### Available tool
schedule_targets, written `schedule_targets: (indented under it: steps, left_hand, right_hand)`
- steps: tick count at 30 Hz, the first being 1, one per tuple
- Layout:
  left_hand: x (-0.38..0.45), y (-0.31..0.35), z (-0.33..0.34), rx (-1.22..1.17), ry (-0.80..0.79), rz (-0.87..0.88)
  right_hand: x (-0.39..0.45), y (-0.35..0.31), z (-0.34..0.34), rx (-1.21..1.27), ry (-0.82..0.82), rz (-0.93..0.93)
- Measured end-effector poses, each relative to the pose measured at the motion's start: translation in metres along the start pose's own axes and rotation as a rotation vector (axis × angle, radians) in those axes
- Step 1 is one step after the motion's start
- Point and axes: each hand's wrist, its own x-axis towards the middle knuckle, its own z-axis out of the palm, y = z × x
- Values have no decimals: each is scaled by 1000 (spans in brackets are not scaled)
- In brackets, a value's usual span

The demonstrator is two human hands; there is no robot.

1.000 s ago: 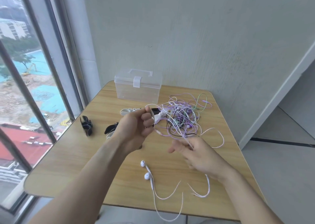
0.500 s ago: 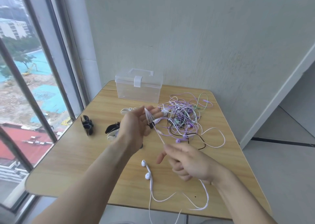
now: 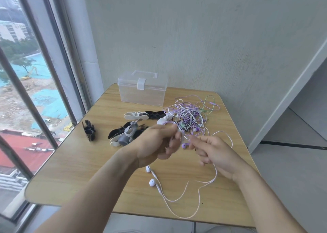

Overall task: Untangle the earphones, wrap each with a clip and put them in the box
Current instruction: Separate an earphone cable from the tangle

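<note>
The fingers of the left hand (image 3: 159, 144) are blurred, so just how they sit is hard to make out; they are curled, and a white cord (image 3: 215, 177) shows at their tips. The right hand (image 3: 214, 153) is just beside it, fingers bent and pinching the same cord, which runs under the palm and is hidden there. Where the cord passes between the two hands cannot be followed. Below the hands it comes out again in loose loops on the tabletop (image 3: 70, 170), ending in two white earbuds (image 3: 151, 176) near the left wrist. One loop lies close to the near edge of the tabletop.

Just beyond the fingertips lies the tangle of earphones (image 3: 189, 115), purple, white, black and a green strand so knotted that single pairs cannot be told apart. A purple earbud (image 3: 184, 145) peeps out between the hands.

Beyond the left hand a heap of clips (image 3: 127, 133), black, grey and white, is partly covered by the hand. One black clip (image 3: 89, 130) stands apart, further left.

Well beyond both hands, against the wall, is the clear box (image 3: 142, 91), lid down and latch closed; nothing can be seen through its sides.

The widest bare stretch of tabletop is to the left of the left forearm, up to the window-side edge. To the right of the right hand only a narrow strip remains before the edge.
</note>
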Motion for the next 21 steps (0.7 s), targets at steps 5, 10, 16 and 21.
schedule_targets:
  steps: [5, 10, 16, 21]
  left_hand:
    - [0, 11, -9, -431, 41, 204]
    - [2, 6, -9, -13, 263, 203]
    - [-3, -12, 1, 644, 20, 60]
    - [-1, -1, -6, 352, 10, 35]
  right_hand:
    - [-3, -1, 3, -25, -120, 22]
    - [-8, -2, 12, -192, -310, 47]
    - [-6, -14, 10, 26, -402, -8]
    - [7, -8, 0, 283, -156, 80]
